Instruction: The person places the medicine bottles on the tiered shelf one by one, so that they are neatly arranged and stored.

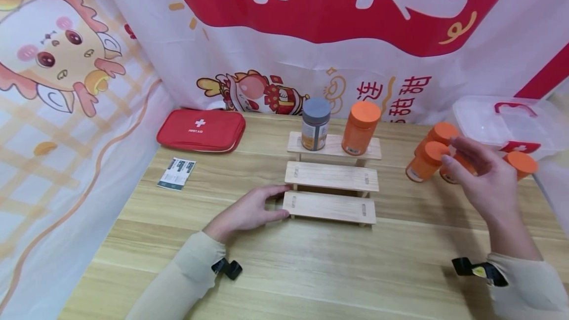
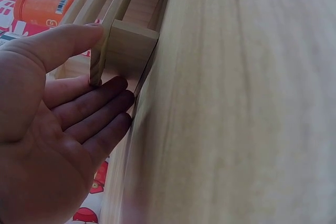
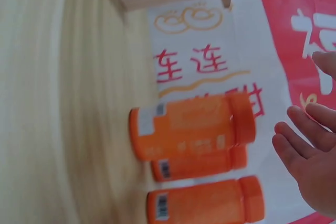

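Observation:
A three-tier wooden step stand (image 1: 331, 176) stands mid-table. My left hand (image 1: 249, 209) holds its left end at the lowest tier, thumb on one side of the board and fingers on the other, as the left wrist view shows. On the top tier are a grey-lidded bottle (image 1: 315, 125) and an orange bottle (image 1: 361, 130). My right hand (image 1: 491, 181) hovers over several orange bottles at the right, partly covering them. In the right wrist view its fingers are spread, apart from the nearest orange bottle (image 3: 184, 129), with nothing held.
A red first aid pouch (image 1: 202, 131) lies at the back left, with a small printed packet (image 1: 177, 174) in front of it. At the back right stands a clear plastic box (image 1: 480, 122) with red latches, behind the orange bottles. A printed cloth (image 1: 275, 53) hangs behind the table.

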Demonstrator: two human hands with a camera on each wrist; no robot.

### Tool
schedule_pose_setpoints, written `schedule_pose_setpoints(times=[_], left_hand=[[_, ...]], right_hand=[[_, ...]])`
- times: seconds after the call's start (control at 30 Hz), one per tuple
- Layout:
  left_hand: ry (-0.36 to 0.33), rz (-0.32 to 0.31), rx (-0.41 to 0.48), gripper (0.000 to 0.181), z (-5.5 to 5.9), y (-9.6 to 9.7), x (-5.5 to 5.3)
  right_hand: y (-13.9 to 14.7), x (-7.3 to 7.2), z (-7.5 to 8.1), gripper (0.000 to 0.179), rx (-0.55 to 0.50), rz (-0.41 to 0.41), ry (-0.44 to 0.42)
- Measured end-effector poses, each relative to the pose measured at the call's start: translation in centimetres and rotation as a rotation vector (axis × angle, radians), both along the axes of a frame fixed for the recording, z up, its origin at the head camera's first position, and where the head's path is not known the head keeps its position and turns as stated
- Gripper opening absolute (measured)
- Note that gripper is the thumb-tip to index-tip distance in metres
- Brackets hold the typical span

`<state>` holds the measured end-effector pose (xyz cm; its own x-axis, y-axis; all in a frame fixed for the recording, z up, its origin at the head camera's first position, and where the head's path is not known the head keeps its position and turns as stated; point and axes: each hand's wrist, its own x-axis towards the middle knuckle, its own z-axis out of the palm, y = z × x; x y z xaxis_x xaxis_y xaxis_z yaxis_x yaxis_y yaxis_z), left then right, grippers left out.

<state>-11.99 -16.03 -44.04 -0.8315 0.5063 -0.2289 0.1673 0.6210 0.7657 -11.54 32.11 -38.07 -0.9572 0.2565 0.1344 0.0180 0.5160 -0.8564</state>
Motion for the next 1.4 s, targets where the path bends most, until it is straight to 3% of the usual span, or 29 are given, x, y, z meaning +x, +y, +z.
schedule_pose_setpoints(times=[0.3, 0.6, 0.9, 1.4], left_hand=[[-0.004, 0.007, -0.008, 0.070, -0.2, 0.0, -0.1], [-0.011, 0.015, -0.008, 0.069, 0.0, 0.1, 0.0], [-0.009, 0.004, 0.000, 0.069, 0.0, 0.0, -0.1], [0.002, -0.004, -0.001, 0.070, -0.2, -0.1, -0.2]], right_hand=[[1.2, -0.6, -1.6, 0.066, 0.038, -0.027, -0.136], [1.8, -1.7, -2.9, 0.077, 0.095, 0.016, -0.223], [1.4, -2.8, -3.5, 0.085, 0.128, 0.009, -0.263], [1.2, -3.0, -3.6, 0.086, 0.133, -0.013, -0.272]])
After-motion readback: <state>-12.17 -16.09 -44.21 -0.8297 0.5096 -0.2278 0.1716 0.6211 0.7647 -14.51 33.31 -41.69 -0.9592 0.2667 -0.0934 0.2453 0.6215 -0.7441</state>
